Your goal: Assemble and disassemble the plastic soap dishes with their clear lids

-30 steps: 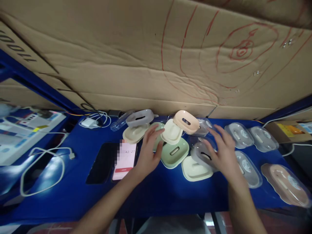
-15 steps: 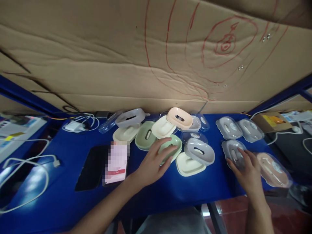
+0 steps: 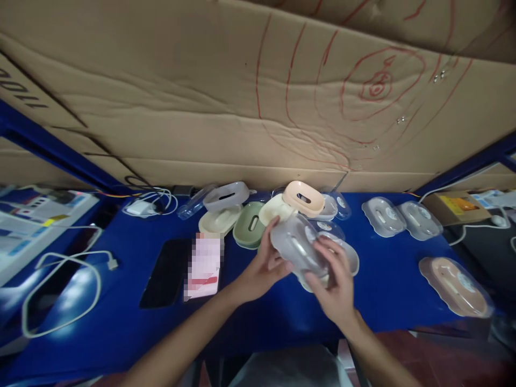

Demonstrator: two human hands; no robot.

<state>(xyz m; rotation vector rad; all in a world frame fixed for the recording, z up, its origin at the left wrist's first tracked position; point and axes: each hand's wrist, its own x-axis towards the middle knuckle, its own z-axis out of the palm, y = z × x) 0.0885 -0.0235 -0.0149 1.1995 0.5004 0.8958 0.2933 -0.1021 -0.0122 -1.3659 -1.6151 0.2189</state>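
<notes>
Above the front middle of the blue table, both my hands hold a grey soap dish [image 3: 299, 248] with a clear cover, tilted. My left hand [image 3: 264, 269] grips its left end, fingers curled behind and the thumb at the lower edge. My right hand [image 3: 336, 279] closes round its right end. Behind it lie loose soap dish parts: a green dish [image 3: 248, 228], a cream tray [image 3: 274, 208], a peach dish [image 3: 303, 199] and a partly covered grey dish [image 3: 351, 258]. The held dish and my hands hide whatever lies directly beneath.
Two covered grey soap dishes [image 3: 382, 216] stand at the back right, a covered peach one [image 3: 455, 285] at the right edge. On the left are a black flat device [image 3: 161, 277], a phone [image 3: 205, 269] with blurred screen, and white cables [image 3: 99, 279]. Cardboard [image 3: 181, 107] walls the back.
My right hand has lifted the grey covered soap dish from the right side and brought it left to the middle. My left hand has moved from the green dish onto it.
</notes>
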